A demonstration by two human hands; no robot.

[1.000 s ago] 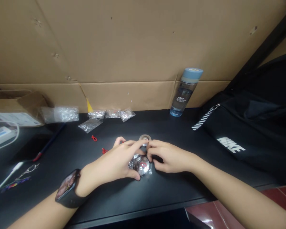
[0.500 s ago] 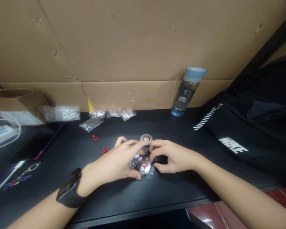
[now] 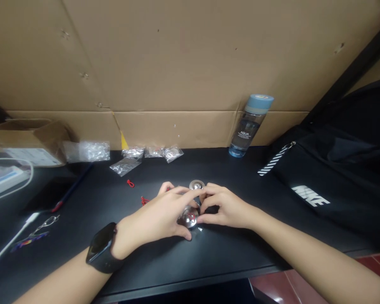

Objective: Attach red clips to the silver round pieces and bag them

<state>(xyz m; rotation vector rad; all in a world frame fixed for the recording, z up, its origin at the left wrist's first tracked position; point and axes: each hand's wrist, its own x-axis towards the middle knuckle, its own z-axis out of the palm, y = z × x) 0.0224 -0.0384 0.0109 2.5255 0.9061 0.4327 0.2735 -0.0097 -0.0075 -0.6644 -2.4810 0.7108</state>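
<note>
A shiny domed metal disc (image 3: 189, 217) with a red mark, like a small finger cymbal, lies between my hands near the table's front. My left hand (image 3: 160, 213) curls over it from the left, with the thumb at its near side and the fingers arched across the top. From the right, my right hand (image 3: 223, 207) pinches at the disc's edge, its thumb tip against the rim. Just beyond the fingertips lies a second metal disc (image 3: 196, 185) with a raised centre. A tangled red cord (image 3: 144, 201) is partly hidden behind my left hand.
A red cord loop (image 3: 130, 183) lies on the black table (image 3: 215, 257). Clear plastic packets (image 3: 133, 153) line the cardboard back wall. A water bottle (image 3: 245, 126) leans there; a black bag (image 3: 323, 181) fills the right. At left are a cardboard box (image 3: 28, 141), a cable and a keychain.
My right thumb has come in to the disc's right rim, and the disc has tilted slightly. Less clear plastic shows around it. The whole view has shifted a little.
</note>
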